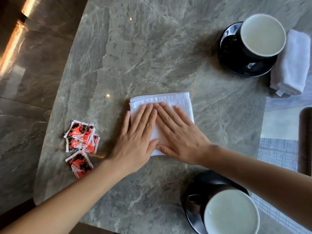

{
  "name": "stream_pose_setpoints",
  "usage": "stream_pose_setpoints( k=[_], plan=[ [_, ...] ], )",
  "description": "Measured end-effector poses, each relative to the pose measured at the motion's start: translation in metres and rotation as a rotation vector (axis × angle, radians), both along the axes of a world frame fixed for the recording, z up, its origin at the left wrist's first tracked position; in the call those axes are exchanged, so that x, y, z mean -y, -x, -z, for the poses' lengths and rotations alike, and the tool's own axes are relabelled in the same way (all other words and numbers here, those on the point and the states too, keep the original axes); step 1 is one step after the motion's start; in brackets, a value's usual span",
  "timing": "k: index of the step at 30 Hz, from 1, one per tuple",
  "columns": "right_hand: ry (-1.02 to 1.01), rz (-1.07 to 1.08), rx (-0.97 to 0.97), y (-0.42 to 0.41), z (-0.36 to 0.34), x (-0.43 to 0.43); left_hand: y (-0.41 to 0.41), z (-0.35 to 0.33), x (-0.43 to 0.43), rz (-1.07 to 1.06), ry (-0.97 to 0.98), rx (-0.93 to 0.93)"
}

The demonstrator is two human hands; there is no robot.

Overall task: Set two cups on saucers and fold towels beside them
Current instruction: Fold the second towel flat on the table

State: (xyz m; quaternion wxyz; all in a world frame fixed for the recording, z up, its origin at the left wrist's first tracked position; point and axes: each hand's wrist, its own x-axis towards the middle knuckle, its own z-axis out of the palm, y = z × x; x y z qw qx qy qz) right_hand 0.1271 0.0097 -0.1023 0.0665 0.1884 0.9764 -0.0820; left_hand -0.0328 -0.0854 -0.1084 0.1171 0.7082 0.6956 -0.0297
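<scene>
Pressing flat on the white towel, the left hand and right hand lie side by side, fingers straight and spread only slightly, palms down, gripping nothing. This towel, half folded into a rough square, is the landmark: it sits on the grey stone table. Far beyond it to the right, a dark cup stands on its black saucer, with a finished folded towel just beside that saucer on its far-right side. Nearer than the landmark towel and to the right, the second cup rests on its own saucer, with no towel next to it yet. Left of the landmark lie red sachets.

The cloth looks soft, light and limp; it should crease under pressure but spring open if released carelessly. Pinching the near corners or the folded edge seems the best hold for the next fold, then carrying it beside the nearer saucer.
</scene>
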Motion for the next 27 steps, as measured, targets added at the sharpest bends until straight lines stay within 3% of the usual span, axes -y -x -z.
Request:
stream_pose_setpoints(
  k=[19, 27],
  plan=[
    [0.040, 0.088, 0.055, -0.046, 0.000, -0.040, 0.015, -0.006, -0.004, 0.001, 0.068, -0.005],
    [0.050, 0.101, -0.046, -0.046, 0.001, -0.037, 0.010, -0.017, -0.002, -0.049, 0.037, 0.069]
  ],
)
